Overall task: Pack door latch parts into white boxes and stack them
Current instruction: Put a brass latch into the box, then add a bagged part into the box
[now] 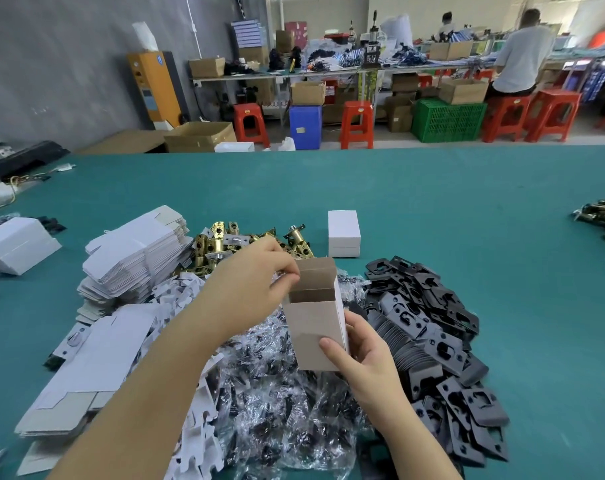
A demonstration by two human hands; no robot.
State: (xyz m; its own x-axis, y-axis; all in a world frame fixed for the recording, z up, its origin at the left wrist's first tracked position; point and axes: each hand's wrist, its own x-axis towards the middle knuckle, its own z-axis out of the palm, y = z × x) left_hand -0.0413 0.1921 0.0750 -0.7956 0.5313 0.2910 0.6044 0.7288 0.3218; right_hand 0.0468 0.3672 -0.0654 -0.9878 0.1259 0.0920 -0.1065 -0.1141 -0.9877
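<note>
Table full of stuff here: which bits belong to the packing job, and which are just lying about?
Part of the job:
open box held in both hands, left, right
flat box blanks
brass latches
black plates
bagged parts
closed white box

Just lying about:
red stools
green crate
cardboard carton

Two bare forearms enter from the bottom edge, each ending in a bare hand: the left hand (pixel 256 278) and the right hand (pixel 359 355). No sleeve shows on either arm within the view. The fingernails are short and plain. The wrists and fingers that show are bare, as are both forearms right down to the edge.
</note>
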